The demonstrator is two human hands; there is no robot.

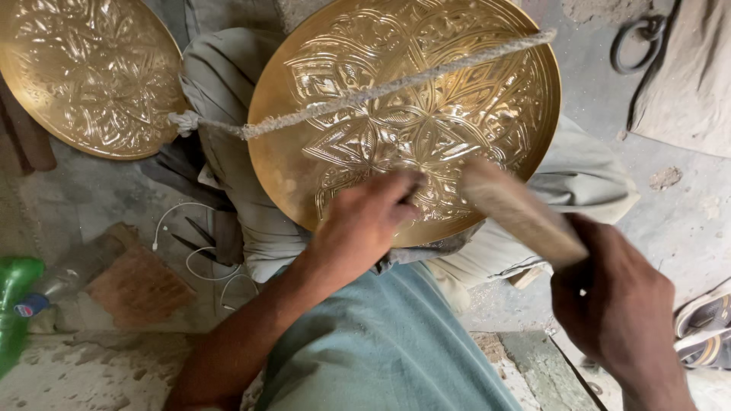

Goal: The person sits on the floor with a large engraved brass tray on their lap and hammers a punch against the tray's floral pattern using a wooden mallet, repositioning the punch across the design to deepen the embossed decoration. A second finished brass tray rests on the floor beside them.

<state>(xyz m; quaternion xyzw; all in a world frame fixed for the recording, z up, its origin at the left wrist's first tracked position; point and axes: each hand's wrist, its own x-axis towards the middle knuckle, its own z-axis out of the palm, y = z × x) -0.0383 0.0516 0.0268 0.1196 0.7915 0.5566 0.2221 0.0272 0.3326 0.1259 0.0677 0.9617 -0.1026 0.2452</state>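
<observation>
A round brass plate [457,99] with an engraved flower pattern rests on my lap, held down by a rope [365,90] stretched across it. My left hand [365,217] is closed at the plate's lower edge, fingers pinched on a small tool that is mostly hidden. My right hand [617,304] grips a wooden mallet [518,209], blurred from motion, its head just above the plate's lower right rim.
A second engraved brass plate [84,72] lies at the upper left. A brick [137,285], a white cable [194,251], dark metal tools [194,236] and a green bottle [15,304] sit on the concrete floor at left. Sandals [704,327] lie at right.
</observation>
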